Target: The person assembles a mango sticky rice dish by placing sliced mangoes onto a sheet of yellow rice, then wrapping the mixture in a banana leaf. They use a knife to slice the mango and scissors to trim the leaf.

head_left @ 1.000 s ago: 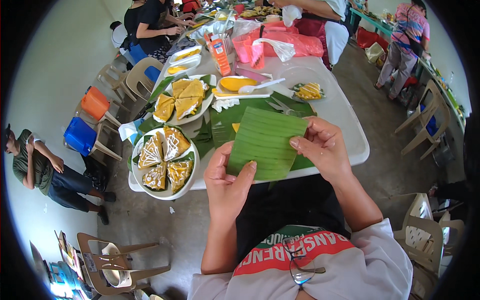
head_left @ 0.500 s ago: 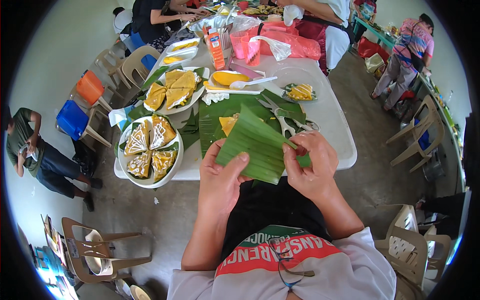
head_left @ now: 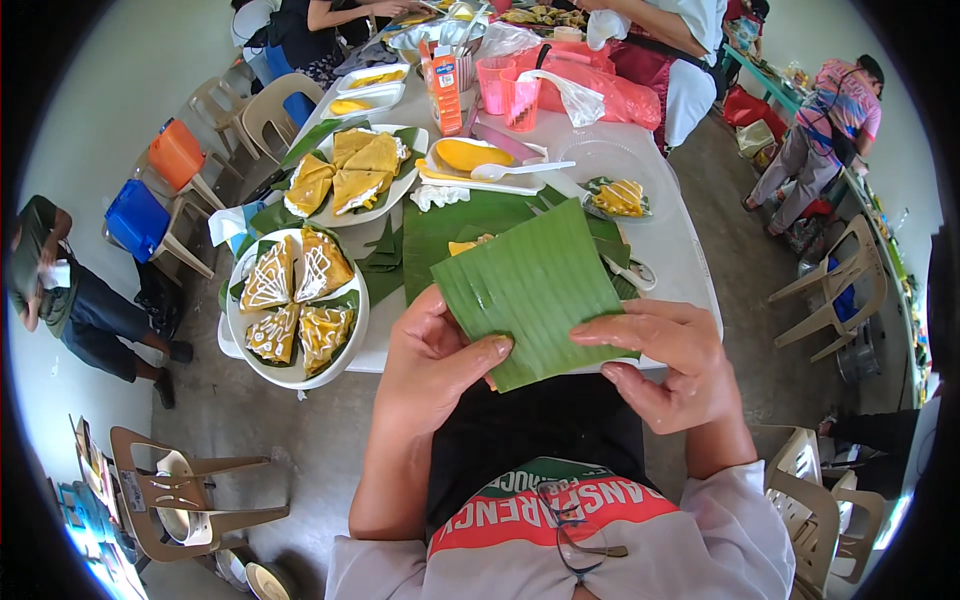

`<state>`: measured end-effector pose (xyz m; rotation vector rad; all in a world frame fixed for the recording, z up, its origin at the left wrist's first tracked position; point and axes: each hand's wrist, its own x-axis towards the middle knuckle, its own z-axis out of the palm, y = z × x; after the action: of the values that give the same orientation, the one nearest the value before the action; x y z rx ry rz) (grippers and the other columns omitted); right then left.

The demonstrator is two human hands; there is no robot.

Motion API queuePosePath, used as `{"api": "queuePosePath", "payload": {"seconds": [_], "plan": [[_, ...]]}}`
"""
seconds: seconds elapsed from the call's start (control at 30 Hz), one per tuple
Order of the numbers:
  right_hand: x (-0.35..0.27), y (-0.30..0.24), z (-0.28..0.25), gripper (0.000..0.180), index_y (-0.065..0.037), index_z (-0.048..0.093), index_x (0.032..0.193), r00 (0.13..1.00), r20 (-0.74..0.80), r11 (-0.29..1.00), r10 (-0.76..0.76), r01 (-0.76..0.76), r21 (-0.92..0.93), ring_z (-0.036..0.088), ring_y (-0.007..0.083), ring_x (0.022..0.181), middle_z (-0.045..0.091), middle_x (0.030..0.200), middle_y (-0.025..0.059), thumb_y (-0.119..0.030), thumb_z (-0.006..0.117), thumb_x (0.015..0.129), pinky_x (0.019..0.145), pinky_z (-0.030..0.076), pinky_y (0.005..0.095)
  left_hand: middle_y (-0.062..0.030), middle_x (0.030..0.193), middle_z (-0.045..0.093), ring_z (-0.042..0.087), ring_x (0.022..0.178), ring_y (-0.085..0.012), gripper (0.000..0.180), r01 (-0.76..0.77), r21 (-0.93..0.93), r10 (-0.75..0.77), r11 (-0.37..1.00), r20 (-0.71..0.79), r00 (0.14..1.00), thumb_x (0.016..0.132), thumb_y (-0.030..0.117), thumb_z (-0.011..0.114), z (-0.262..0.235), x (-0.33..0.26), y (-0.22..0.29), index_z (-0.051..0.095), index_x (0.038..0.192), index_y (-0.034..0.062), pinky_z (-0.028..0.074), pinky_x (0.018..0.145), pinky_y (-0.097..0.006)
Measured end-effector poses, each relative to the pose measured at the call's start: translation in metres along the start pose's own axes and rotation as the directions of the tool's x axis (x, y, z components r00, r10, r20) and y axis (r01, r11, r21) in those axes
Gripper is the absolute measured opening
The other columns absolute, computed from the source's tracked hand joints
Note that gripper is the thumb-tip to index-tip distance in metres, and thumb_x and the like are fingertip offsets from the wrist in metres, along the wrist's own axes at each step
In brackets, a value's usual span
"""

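Observation:
A cut square of green banana leaf is held up over the table's near edge. My left hand pinches its lower left corner, thumb in front and fingers behind. At the lower right, my right hand lays a fingertip against the leaf's face, its thumb apart from the fingers. Behind the leaf, a larger banana leaf covers the table, with a bit of yellow food on it, mostly hidden. The scissors lie to the right, partly covered by the held leaf.
To the left stand a white bowl and a plate of folded yellow crepes. Beyond are a mango tray with a white spoon, a carton, pink cups and a wrapped piece. Chairs and other people surround the table.
The leaf square has turned flatter toward me, showing its whole face. My right hand has loosened its pinch on the leaf's edge and moved right and lower, fingers spreading.

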<state>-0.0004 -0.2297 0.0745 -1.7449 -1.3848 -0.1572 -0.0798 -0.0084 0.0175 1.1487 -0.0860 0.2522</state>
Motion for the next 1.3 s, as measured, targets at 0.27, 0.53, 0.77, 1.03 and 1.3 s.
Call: {"api": "queuePosePath", "payload": {"seconds": [0.27, 0.53, 0.77, 1.03, 1.3], "plan": [[0.031, 0.013, -0.009, 0.022, -0.009, 0.074, 0.088, 0.984, -0.029, 0.955, -0.175, 0.162, -0.25, 0.059, 0.0303, 0.095, 0.061, 0.108, 0.0164, -0.021, 0.08, 0.072, 0.081, 0.048, 0.04, -0.0088, 0.117, 0.062, 0.061, 0.1, -0.0127, 0.055, -0.075, 0.043, 0.071, 0.996, 0.078, 0.994, 0.085, -0.012, 0.06, -0.006, 0.007, -0.003, 0.048, 0.137, -0.0014, 0.052, 0.081, -0.026], [0.052, 0.019, -0.002, 0.021, -0.008, 0.066, 0.08, 0.982, 0.161, 0.969, -0.096, 0.129, -0.209, 0.056, 0.0289, 0.112, 0.059, 0.112, 0.0091, -0.016, 0.081, 0.068, 0.096, 0.039, 0.045, -0.0097, 0.131, 0.053, 0.055, 0.117, -0.015, 0.064, -0.129, 0.039, 0.123, 0.991, 0.129, 0.984, 0.083, -0.014, 0.061, -0.007, 0.008, -0.015, 0.04, 0.142, 0.0002, 0.046, 0.098, -0.03], [0.053, 0.028, 0.009, 0.017, -0.007, 0.065, 0.078, 0.993, 0.112, 0.99, -0.044, 0.058, -0.126, 0.067, 0.0246, 0.092, 0.07, 0.094, 0.007, -0.013, 0.08, 0.074, 0.095, 0.045, 0.0438, -0.0123, 0.144, 0.04, 0.058, 0.112, -0.0198, 0.078, -0.149, -0.123, 0.166, 0.981, 0.143, 0.976, 0.076, -0.015, 0.07, -0.002, 0.018, -0.014, 0.036, 0.143, 0.0056, 0.057, 0.085, -0.032], [0.055, 0.024, 0.013, 0.011, -0.006, 0.066, 0.078, 0.997, 0.053, 0.997, -0.047, 0.044, 0.059, 0.07, 0.024, 0.09, 0.073, 0.092, 0.0084, -0.009, 0.076, 0.078, 0.091, 0.048, 0.0416, -0.016, 0.138, 0.045, 0.062, 0.103, -0.0193, 0.05, -0.107, 0.064, 0.103, 0.992, 0.057, 0.993, 0.08, -0.012, 0.068, -0.004, 0.015, -0.003, 0.051, 0.126, -0.0021, 0.059, 0.071, -0.024], [0.043, 0.009, 0.007, 0.016, -0.008, 0.069, 0.078, 0.993, -0.008, 0.991, -0.116, 0.115, -0.068, 0.069, 0.0281, 0.098, 0.072, 0.098, 0.0084, -0.022, 0.078, 0.08, 0.097, 0.044, 0.0476, -0.0206, 0.124, 0.055, 0.064, 0.101, -0.024, 0.029, -0.511, 0.372, 0.511, 0.775, 0.109, 0.853, 0.076, 0.005, 0.081, -0.013, 0.012, -0.012, 0.066, 0.098, -0.0029, 0.054, 0.082, -0.034]]}}
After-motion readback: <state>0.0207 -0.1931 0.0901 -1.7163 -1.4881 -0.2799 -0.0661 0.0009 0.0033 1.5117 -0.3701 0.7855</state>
